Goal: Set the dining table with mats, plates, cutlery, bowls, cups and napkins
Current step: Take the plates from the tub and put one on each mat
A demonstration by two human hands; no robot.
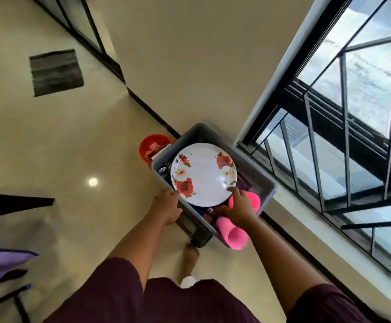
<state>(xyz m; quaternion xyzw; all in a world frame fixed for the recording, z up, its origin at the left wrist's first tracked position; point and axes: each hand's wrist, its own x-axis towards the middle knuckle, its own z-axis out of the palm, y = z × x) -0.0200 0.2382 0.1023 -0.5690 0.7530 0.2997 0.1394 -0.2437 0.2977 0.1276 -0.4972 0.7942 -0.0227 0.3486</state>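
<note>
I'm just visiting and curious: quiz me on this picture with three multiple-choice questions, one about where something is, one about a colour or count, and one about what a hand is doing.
1. Where is the floral plate?
A. On top of the things in the grey tub
B. On the floor
C. On the window sill

2. What colour are the cups in the tub?
A. Green
B. Pink
C. Black

3. What is the left hand doing?
A. Hanging at the person's side
B. Lifting a cup
C. Gripping the tub's rim

Answers:
1. A: the plate lies flat over the tub's contents, inside its walls.
2. B: the cups near the right hand are bright pink.
3. C: its fingers curl over the near left edge of the tub, beside the plate.
</note>
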